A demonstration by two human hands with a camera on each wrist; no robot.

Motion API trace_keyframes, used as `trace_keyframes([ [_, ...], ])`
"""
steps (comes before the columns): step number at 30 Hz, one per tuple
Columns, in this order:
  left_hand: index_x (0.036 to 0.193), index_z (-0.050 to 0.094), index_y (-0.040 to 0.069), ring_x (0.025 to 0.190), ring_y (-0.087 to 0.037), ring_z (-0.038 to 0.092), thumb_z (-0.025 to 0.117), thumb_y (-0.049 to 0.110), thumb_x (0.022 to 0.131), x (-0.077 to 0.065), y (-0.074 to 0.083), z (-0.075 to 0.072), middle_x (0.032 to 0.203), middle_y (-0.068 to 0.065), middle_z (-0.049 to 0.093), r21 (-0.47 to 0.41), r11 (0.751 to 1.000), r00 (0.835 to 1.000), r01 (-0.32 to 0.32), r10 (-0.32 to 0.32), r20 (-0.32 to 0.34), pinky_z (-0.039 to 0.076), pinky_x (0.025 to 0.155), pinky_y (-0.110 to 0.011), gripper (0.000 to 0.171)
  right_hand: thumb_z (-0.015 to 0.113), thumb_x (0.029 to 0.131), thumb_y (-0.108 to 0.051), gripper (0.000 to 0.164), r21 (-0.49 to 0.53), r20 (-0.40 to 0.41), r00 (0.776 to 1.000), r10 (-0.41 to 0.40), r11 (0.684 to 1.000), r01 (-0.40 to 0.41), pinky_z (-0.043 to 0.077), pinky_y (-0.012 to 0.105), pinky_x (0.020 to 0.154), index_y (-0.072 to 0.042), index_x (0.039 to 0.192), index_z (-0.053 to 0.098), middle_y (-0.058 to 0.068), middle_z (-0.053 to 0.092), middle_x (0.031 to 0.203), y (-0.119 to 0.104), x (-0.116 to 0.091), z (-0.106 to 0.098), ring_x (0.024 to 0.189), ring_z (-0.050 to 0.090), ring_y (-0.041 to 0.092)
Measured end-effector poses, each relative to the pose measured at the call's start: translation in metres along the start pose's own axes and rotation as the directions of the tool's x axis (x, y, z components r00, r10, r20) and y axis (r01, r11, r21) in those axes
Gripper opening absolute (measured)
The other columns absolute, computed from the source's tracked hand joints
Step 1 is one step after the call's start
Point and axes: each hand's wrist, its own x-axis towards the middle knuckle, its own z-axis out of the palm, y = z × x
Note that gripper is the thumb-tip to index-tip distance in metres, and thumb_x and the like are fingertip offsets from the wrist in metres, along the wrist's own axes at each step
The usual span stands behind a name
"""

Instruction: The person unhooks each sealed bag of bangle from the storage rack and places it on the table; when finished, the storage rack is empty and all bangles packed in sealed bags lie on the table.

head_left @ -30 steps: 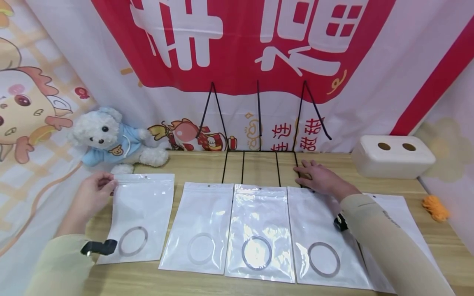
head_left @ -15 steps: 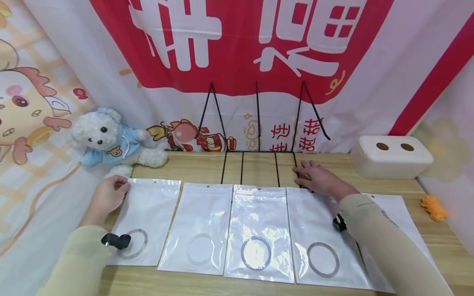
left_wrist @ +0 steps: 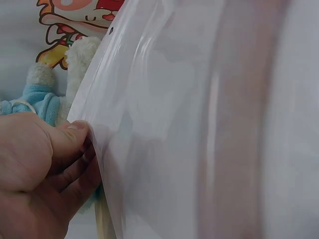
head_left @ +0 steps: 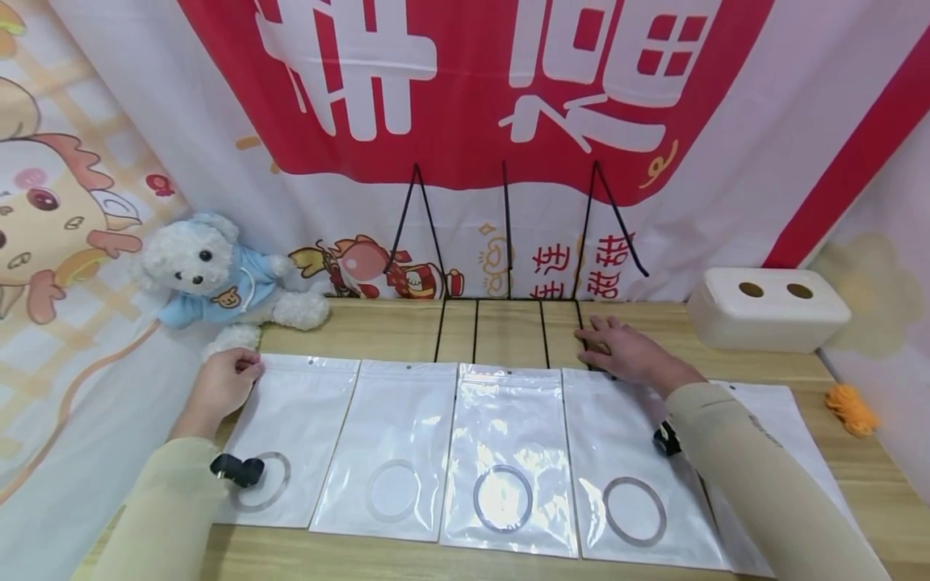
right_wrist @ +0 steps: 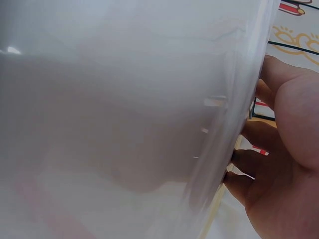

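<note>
In the head view, several flat zip bags with shiny clear fronts lie in a row, most showing a grey ring low down. My left hand [head_left: 221,387] pinches the upper left corner of the leftmost zip bag [head_left: 308,411] between thumb and fingers; the left wrist view shows the thumb on its edge. My right hand [head_left: 625,351] rests beyond the top edge of the fourth zip bag [head_left: 606,428], its fingers spread beside a black wire rack [head_left: 475,331]. In the right wrist view, those fingers are near a bag's edge and pinch nothing visible.
A white plush bear [head_left: 192,258] in a blue top sits at the back left. At the right stand a cream box [head_left: 770,315] with two holes and, nearer, an orange yarn bundle [head_left: 852,409]. A printed cloth [head_left: 465,81] hangs behind the table.
My left hand has moved to the right and slightly nearer, bringing the leftmost zip bag up beside the second one. The right hand has stayed in place.
</note>
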Motion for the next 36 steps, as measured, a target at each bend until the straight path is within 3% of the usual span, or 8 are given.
trace_keyframes([
  [10,0.127,0.065,-0.011,0.104,-0.041,0.068,0.057,0.011,0.110,-0.001,0.007,-0.001,0.119,-0.031,0.069,-0.015,0.995,0.993,0.097,-0.096,0.061,0.061,0.081,-0.044,0.029,0.054,0.112,-0.049,0.064,0.009,0.000,1.000,-0.019,1.000,0.019,0.011,0.081,0.127,-0.020,0.167,0.043,0.023,0.012,0.181,0.000,-0.002,-0.001,0.163,0.004,0.060],
  [20,0.140,0.058,-0.014,0.118,-0.048,0.066,0.052,0.021,0.113,-0.010,0.012,-0.009,0.134,-0.036,0.065,-0.008,0.993,0.990,0.116,-0.115,0.080,0.062,0.087,-0.050,0.045,0.054,0.113,-0.046,0.063,-0.007,-0.010,0.998,-0.055,0.998,0.055,0.013,0.081,0.126,-0.016,0.166,0.044,0.027,0.015,0.179,-0.002,-0.003,-0.001,0.162,0.007,0.061],
  [28,0.145,0.056,-0.012,0.127,-0.054,0.061,0.044,0.030,0.116,-0.024,0.018,-0.018,0.140,-0.038,0.062,-0.060,0.997,0.998,0.056,-0.056,0.004,0.056,0.099,-0.062,0.053,0.054,0.113,-0.045,0.061,-0.019,-0.001,0.999,-0.043,0.999,0.043,0.014,0.079,0.127,-0.017,0.166,0.045,0.027,0.015,0.179,-0.001,-0.001,-0.004,0.163,0.008,0.059],
  [36,0.142,0.061,-0.009,0.125,-0.052,0.066,0.045,0.031,0.116,-0.033,0.051,-0.014,0.135,-0.036,0.067,-0.101,0.989,0.987,-0.112,0.099,-0.128,0.055,0.101,-0.063,0.051,0.049,0.113,-0.050,0.061,-0.004,0.009,1.000,-0.023,1.000,0.023,0.014,0.078,0.128,-0.019,0.167,0.044,0.026,0.016,0.179,0.001,-0.003,-0.006,0.164,0.008,0.057],
])
